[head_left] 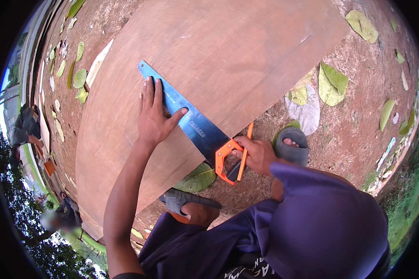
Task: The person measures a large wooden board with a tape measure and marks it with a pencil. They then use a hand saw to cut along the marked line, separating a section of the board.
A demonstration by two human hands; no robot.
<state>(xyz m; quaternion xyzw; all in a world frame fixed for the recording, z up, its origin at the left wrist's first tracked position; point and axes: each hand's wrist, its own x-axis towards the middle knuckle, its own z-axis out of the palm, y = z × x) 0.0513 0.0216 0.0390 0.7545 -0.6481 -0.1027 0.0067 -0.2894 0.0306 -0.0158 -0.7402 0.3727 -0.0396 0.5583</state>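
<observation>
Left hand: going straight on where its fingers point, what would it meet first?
The left hand would meet the blue saw blade first, overlapping it near the far end. Beyond, the brown board looks free, though contact is hard to judge.

Hand saw [198,125]: blue blade, orange-and-black handle; laid flat and aslant, the blade partly under the left fingers [158,90], its tip beyond them, its handle at the right fingers [243,141]. Orange pencil-like stick [242,166]: held in the right fingers, beside the handle. Brown plywood sheet [246,56]: flat beneath the blade and left fingers.
</observation>
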